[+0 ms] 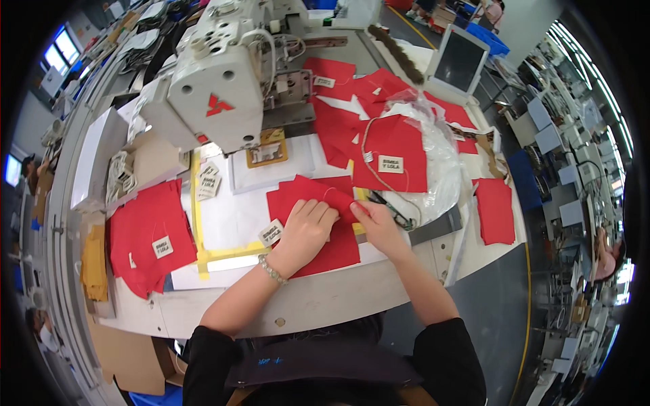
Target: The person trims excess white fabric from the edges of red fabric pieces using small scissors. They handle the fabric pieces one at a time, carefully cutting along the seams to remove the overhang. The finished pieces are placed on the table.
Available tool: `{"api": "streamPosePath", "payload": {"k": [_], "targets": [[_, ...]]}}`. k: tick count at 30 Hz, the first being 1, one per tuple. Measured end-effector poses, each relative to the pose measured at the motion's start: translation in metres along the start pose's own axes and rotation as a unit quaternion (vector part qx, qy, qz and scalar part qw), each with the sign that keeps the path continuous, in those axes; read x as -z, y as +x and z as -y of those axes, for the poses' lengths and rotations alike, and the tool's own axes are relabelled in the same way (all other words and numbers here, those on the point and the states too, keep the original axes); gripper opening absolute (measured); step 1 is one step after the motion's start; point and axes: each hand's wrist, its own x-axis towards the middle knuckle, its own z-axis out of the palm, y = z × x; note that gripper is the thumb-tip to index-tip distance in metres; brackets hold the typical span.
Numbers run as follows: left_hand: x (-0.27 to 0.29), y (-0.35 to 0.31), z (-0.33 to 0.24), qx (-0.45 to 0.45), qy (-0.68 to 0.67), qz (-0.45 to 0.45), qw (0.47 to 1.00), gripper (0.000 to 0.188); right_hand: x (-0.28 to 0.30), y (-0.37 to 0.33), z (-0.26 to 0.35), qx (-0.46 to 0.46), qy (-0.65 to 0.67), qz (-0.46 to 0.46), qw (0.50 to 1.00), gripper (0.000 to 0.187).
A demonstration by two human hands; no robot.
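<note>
At the front of the sewing machine table, a red fabric piece [315, 189] is folded up between my two hands. My left hand [308, 233] is closed over its left part, fingers curled and fingertips partly hidden. At the right end, my right hand [379, 227] pinches the fabric's edge between thumb and fingers. Beneath them lies more red fabric [338, 254], flat on the white work surface. A white printed label [271, 232] sits against the left hand's knuckle side; whether it is attached to the fabric I cannot tell.
A large white sewing machine [220, 88] stands behind at the left. Stacked red pieces with labels [149, 230] lie left; more red pieces [393, 149] and clear plastic [440, 169] lie right. Loose labels [208, 183] rest by yellow tape [196, 223]. A dark-screened panel [460, 61] stands far right.
</note>
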Motion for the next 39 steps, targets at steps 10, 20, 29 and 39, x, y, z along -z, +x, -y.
{"api": "streamPosePath", "payload": {"k": [10,20,29,39], "targets": [[0.035,-0.016,-0.011,0.07,-0.21,0.101,0.97,0.009,0.006,-0.001,-0.005,-0.043,-0.023,0.034,0.998,0.033],[0.081,-0.037,-0.036,-0.095,-0.514,0.344,0.78,0.011,0.001,-0.002,0.003,0.006,0.016,0.032,0.999,0.027],[0.139,-0.05,-0.046,-0.167,-0.633,0.36,0.665,0.022,0.007,-0.007,0.014,-0.022,0.02,0.109,0.994,0.026],[0.04,-0.029,0.004,0.183,-0.147,-0.002,0.972,0.026,0.01,-0.008,0.012,-0.024,-0.017,0.139,0.99,0.025]]}}
